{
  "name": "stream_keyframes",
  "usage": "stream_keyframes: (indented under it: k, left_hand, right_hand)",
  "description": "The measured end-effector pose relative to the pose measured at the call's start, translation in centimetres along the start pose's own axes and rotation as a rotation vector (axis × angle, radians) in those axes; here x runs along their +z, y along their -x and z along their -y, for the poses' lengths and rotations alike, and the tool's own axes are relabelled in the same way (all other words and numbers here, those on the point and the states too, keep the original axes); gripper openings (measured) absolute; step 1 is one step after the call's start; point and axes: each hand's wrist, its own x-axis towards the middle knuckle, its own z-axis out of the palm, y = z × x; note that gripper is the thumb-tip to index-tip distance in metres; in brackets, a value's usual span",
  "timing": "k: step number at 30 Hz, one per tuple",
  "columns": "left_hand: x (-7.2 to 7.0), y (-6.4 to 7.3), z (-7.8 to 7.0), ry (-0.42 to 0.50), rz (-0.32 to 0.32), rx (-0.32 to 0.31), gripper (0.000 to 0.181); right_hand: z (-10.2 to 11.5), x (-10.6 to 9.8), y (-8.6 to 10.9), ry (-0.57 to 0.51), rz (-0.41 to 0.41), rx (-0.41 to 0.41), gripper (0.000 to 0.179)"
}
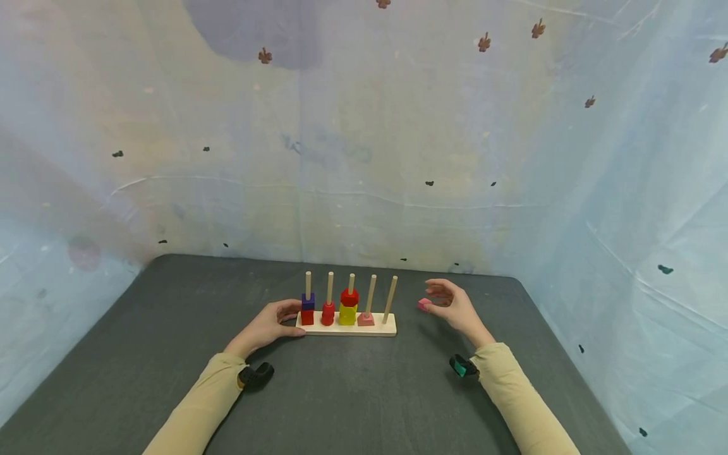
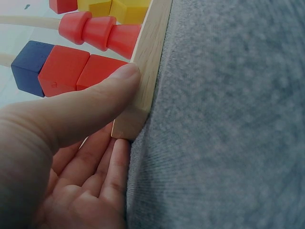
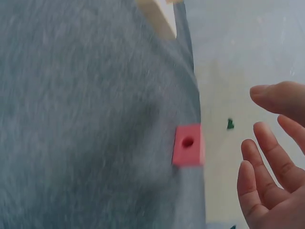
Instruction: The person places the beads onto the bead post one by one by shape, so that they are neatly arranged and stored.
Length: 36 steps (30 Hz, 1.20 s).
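A wooden peg stacker has a pale base [image 1: 347,330] and several upright pegs. My left hand [image 1: 274,320] grips its left end, thumb [image 2: 112,93] along the front edge and fingers behind. Blue and red cubes [image 2: 64,69] fill the leftmost peg. Red rounded beads [image 1: 328,314] are on the second; yellow blocks [image 1: 347,315] topped by a red one [image 1: 349,297] are on the third. A pink block [image 1: 366,320] sits low on the fourth; the rightmost peg [image 1: 390,300] is bare. My right hand [image 1: 450,306] is open, its fingers apart from a pink block [image 3: 180,153] with a hole.
A dark grey cloth-covered table [image 1: 352,392] lies under the stacker. Pale patterned sheeting [image 1: 352,158] hangs behind the table and along its sides. Black straps with wrist cameras [image 1: 256,376] sit on both wrists.
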Motion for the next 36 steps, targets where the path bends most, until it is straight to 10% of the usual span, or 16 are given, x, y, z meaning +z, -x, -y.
stream_keyframes:
  k: [36]
  left_hand:
    - [0.0, 0.3, -0.6, 0.016, 0.001, -0.015, 0.068]
  right_hand:
    - [-3.1, 0.7, -0.6, 0.206, 0.009, 0.203, 0.023]
